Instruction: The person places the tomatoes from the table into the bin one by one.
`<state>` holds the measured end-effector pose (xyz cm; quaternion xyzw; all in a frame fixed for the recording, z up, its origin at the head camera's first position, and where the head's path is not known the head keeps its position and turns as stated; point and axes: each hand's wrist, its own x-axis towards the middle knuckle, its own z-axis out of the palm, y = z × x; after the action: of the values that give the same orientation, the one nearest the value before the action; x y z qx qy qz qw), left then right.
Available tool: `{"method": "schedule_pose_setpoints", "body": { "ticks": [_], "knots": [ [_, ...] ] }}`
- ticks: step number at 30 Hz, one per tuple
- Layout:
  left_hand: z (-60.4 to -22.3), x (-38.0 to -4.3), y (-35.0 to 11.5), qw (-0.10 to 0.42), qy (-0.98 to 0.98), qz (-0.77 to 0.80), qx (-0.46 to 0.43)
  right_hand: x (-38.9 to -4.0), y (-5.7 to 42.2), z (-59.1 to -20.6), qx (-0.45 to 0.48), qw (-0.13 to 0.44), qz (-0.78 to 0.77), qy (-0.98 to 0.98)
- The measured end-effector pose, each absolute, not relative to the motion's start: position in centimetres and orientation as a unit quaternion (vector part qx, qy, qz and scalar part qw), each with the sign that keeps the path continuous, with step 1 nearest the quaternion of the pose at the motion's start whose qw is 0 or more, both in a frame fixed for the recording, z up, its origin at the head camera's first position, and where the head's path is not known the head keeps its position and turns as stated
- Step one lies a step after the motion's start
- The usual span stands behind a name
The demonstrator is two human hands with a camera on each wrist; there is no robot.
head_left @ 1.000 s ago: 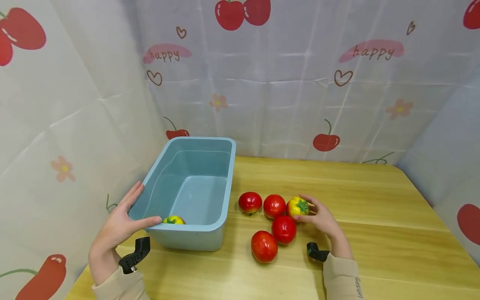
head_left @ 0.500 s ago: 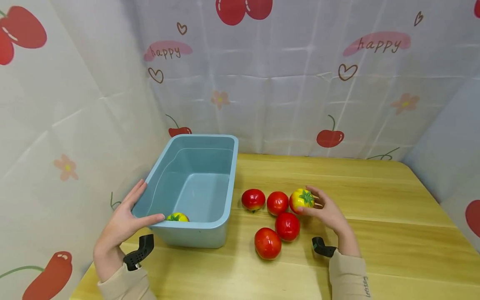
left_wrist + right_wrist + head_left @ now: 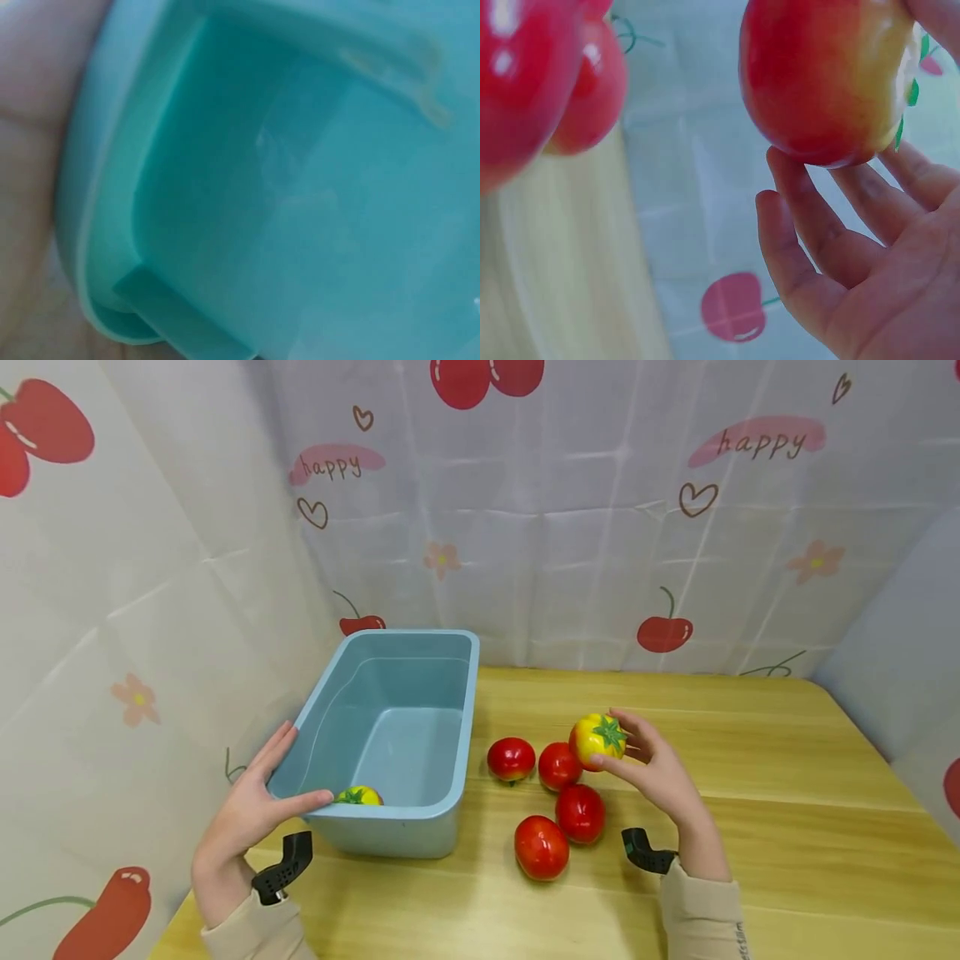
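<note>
My right hand (image 3: 656, 772) pinches a yellow-and-red tomato (image 3: 596, 739) with a green leafy top between thumb and fingers. In the right wrist view this glossy tomato (image 3: 821, 82) is up off the table, the fingertips at its lower side. My left hand (image 3: 247, 810) rests on the near left corner of a light blue bin (image 3: 467, 710), fingers straight along the outer side and thumb over the near rim. Inside the bin, by the thumb, lies another yellow tomato (image 3: 362, 795), partly hidden by the near wall. The left wrist view shows the blue bin wall (image 3: 300, 225) up close.
Several red tomatoes lie right of the bin: one tomato (image 3: 512, 759) nearest it, another (image 3: 558, 768) partly behind the held one, others (image 3: 580, 814) closer to me. Beneath is a wooden table (image 3: 795, 827). White printed curtains (image 3: 525, 568) stand behind and at both sides.
My right hand has taken hold of the yellow-and-red tomato and raised it off the table, away from the red ones. My left hand stays at the bin's corner; the head view has shifted slightly.
</note>
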<state>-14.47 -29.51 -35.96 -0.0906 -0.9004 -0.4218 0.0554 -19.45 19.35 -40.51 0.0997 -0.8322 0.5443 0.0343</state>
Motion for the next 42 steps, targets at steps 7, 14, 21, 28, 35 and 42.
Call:
{"method": "schedule_pose_setpoints", "body": {
  "ticks": [7, 14, 21, 28, 35, 42],
  "knots": [
    [-36.0, -14.7, -29.4, 0.06, -0.895, -0.431, -0.095, -18.6, 17.3, -38.5, 0.124, 0.047, 0.556, -0.82],
    [-36.2, -14.5, -29.5, 0.06, -0.896, -0.429, -0.095, -18.3, 15.1, -38.1, 0.153, 0.049, 0.584, -0.796],
    [-36.1, -14.5, -29.6, 0.061, -0.897, -0.426, -0.096, -18.2, 12.0, -36.9, 0.171, 0.037, 0.617, -0.768],
    [-36.2, -14.5, -29.5, 0.058, -0.895, -0.432, -0.098, -18.4, 9.1, -35.8, 0.19, 0.014, 0.627, -0.756],
    [-36.3, -14.5, -29.4, 0.055, -0.894, -0.434, -0.099, -17.4, 6.7, -34.0, 0.198, -0.009, 0.649, -0.734],
    [-36.3, -14.4, -29.6, 0.053, -0.893, -0.436, -0.098, -16.2, 4.6, -32.3, 0.213, -0.002, 0.639, -0.739]
  ]
}}
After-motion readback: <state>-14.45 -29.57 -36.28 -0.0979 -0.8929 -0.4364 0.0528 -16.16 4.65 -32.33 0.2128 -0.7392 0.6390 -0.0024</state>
